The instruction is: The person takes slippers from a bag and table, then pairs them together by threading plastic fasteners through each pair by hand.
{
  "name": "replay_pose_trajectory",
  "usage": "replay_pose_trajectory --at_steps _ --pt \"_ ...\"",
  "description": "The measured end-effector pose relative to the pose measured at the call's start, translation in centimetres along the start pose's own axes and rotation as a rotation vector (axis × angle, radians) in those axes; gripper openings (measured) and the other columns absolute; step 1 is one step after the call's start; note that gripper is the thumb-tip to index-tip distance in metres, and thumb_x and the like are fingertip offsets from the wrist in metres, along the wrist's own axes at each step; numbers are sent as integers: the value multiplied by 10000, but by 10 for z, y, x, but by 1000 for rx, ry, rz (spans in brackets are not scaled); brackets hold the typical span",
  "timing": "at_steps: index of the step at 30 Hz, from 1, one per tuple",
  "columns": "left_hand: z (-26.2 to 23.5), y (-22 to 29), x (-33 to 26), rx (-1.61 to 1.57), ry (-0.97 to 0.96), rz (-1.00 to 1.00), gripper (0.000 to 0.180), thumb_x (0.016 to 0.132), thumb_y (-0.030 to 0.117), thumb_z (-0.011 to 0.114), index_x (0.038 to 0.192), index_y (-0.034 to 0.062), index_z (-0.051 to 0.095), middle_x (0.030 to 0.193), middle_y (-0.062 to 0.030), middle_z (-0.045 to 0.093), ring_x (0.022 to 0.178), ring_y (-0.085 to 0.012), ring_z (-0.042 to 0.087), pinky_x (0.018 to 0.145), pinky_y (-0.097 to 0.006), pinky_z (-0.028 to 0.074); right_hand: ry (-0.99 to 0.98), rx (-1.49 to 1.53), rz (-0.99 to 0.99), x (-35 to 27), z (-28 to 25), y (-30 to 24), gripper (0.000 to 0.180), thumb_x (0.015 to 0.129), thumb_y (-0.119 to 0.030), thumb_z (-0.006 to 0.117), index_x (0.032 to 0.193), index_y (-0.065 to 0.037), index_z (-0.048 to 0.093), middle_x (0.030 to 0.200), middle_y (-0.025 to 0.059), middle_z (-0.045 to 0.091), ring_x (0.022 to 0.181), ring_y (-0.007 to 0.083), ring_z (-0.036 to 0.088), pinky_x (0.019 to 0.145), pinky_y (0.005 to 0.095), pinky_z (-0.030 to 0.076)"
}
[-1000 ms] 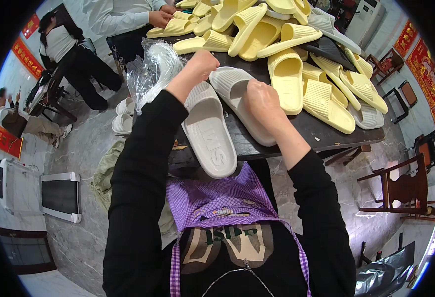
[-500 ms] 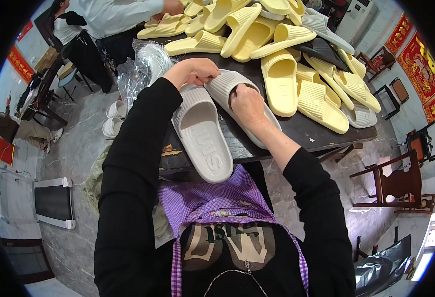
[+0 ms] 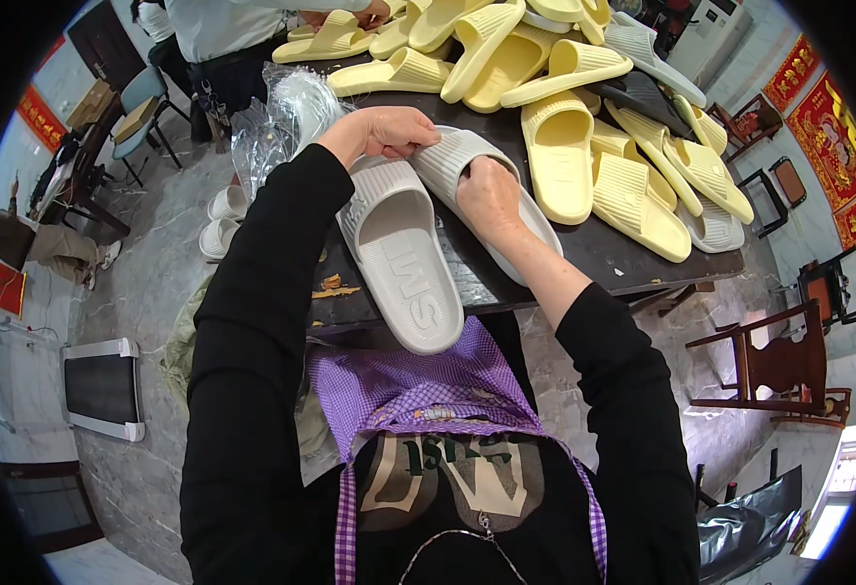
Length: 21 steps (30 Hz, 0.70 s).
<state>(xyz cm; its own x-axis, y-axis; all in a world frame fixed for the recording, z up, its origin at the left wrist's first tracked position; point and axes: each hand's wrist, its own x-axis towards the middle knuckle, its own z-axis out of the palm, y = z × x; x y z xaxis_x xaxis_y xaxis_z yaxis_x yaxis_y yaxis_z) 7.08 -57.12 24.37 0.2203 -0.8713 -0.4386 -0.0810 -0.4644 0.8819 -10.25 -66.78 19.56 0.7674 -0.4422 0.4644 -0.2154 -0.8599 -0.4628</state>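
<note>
Two light grey slide sandals are on the dark table in front of me. The nearer grey slide [image 3: 404, 258] lies with its heel past the table's near edge. To its right is the second grey slide [image 3: 535, 237], partly covered by my hands. My left hand [image 3: 394, 133] is closed, its curled fingers at the toe end of the second slide's ribbed strap. My right hand [image 3: 491, 200] grips the opening of that same strap, with its fingertips hidden inside. Yellow slides [image 3: 559, 161] lie just right of my right hand.
A heap of yellow slides [image 3: 501, 68] covers the table's far side, with a black slide [image 3: 642, 97] among them. Clear plastic bags [image 3: 291, 107] lie left. A co-worker's sleeve [image 3: 233, 29] reaches in behind. A wooden chair [image 3: 784, 361] stands right; white slides [image 3: 218, 237] are on the floor.
Both hands stay on the second grey slide and have barely shifted. The view has tilted slightly. At the far left, the person in black and white has moved mostly behind the co-worker.
</note>
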Motion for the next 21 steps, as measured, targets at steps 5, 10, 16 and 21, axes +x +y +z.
replay_pose_trajectory --at_steps 5,10,16,21 --pt "-4 -9 2 -107 23 37 113 864 163 556 788 82 575 596 62 429 426 -21 294 360 -184 212 17 42 -12 0 0 4 204 758 -166 525 711 6 623 738 216 618 706 380 602 677 463 460" --pt "7 -11 0 -265 247 12 79 842 87 568 891 42 610 649 36 518 448 -29 343 366 -176 227 -12 97 -29 0 3 10 206 763 -155 516 711 14 621 749 224 615 724 380 600 690 457 459" --pt "17 -12 -4 -165 557 16 156 795 23 537 936 16 604 678 6 558 497 -48 410 438 -194 322 -251 319 -49 9 -44 13 201 777 -148 560 839 27 639 770 211 626 734 335 616 674 389 469" --pt "23 -16 -8 136 842 265 186 770 44 531 934 -2 607 738 -88 609 619 -179 558 583 -307 446 -60 399 -183 47 -55 -2 211 774 -172 582 861 9 648 738 148 640 676 242 615 654 331 472"
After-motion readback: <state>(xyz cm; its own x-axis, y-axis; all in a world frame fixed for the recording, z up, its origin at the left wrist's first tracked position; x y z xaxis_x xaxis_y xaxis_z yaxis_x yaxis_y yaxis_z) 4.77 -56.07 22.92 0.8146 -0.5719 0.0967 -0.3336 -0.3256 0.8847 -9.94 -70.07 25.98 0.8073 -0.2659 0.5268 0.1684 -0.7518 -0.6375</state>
